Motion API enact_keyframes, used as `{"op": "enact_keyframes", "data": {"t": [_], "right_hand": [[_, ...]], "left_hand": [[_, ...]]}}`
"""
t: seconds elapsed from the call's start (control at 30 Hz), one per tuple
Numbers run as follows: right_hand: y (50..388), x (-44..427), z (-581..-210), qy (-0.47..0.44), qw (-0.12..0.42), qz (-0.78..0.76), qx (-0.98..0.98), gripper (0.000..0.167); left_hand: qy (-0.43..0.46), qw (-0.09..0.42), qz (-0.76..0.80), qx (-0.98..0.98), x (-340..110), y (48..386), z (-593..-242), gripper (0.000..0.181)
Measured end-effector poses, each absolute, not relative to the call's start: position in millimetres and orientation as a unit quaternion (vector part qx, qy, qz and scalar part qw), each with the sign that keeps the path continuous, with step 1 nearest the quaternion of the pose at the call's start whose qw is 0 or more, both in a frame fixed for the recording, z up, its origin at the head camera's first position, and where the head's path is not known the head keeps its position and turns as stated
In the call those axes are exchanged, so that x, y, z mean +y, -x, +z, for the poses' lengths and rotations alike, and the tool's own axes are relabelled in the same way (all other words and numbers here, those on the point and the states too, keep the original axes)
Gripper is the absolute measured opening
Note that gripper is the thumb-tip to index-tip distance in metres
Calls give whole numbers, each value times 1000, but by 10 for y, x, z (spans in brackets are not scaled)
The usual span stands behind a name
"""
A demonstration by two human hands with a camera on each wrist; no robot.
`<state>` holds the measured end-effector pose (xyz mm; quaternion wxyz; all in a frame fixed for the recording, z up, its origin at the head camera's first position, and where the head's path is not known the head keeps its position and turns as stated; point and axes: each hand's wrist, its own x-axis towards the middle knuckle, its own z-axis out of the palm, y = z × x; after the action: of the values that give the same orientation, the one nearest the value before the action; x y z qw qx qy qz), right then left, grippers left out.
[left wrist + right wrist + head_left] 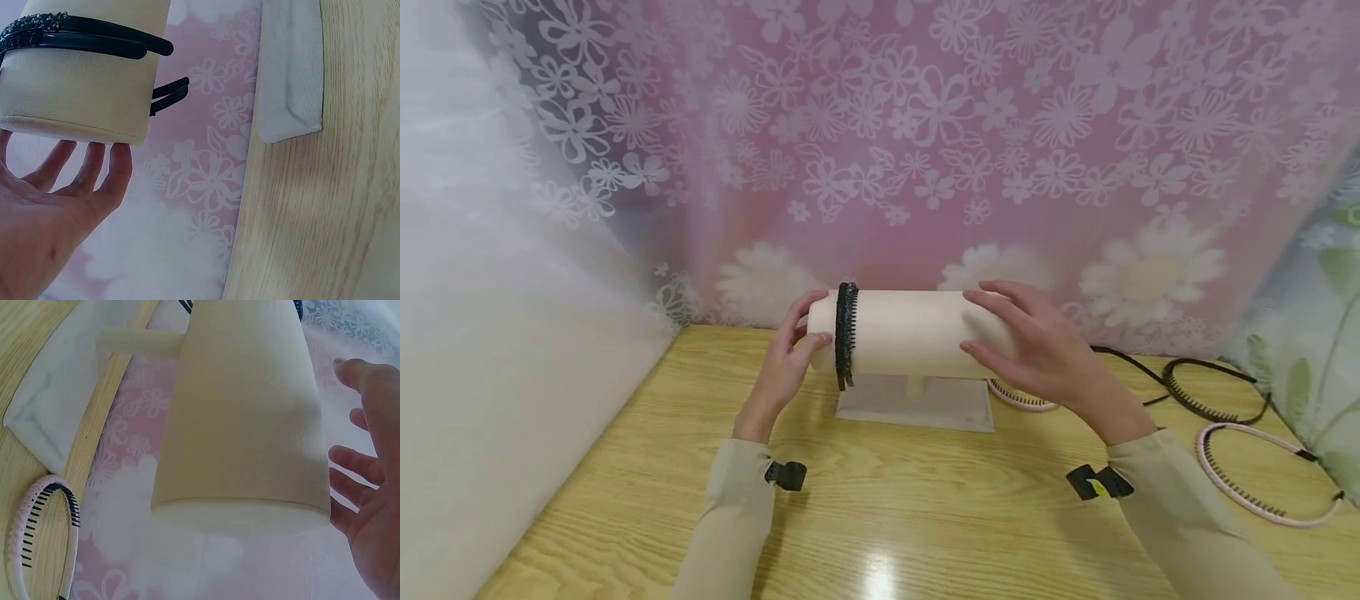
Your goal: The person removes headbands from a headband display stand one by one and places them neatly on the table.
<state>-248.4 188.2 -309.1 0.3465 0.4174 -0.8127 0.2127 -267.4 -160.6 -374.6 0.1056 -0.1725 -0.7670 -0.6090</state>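
Observation:
A cream padded headband stand (pixel 910 333), a horizontal roll on a short post over a flat pale base (pixel 917 404), is between both hands. Two black headbands (pixel 846 337) sit side by side around its left part, with comb teeth and glittery stones; their free tips (pixel 169 97) show in the left wrist view. My left hand (pixel 786 362) holds the roll's left end, thumb in front. Over the right end is my right hand (pixel 1045 350), fingers spread and loosely bent; in the right wrist view its fingers (pixel 353 465) lie beside the roll, contact hard to tell.
To the right on the wooden table (pixel 880 500) lie black headbands (pixel 1202 412) and a pink toothed headband (pixel 1232 492). Another pink headband (pixel 1026 404) is partly hidden behind my right hand. A pink floral curtain (pixel 880 167) hangs at the back, a white sheet (pixel 512 333) at left.

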Motion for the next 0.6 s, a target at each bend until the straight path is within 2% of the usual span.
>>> {"op": "enact_keyframes", "data": {"t": [0.6], "right_hand": [[2593, 1571, -3060, -409, 296, 211, -837, 59]], "left_hand": [[175, 109, -605, -769, -1607, 2668, -3753, 53]]}}
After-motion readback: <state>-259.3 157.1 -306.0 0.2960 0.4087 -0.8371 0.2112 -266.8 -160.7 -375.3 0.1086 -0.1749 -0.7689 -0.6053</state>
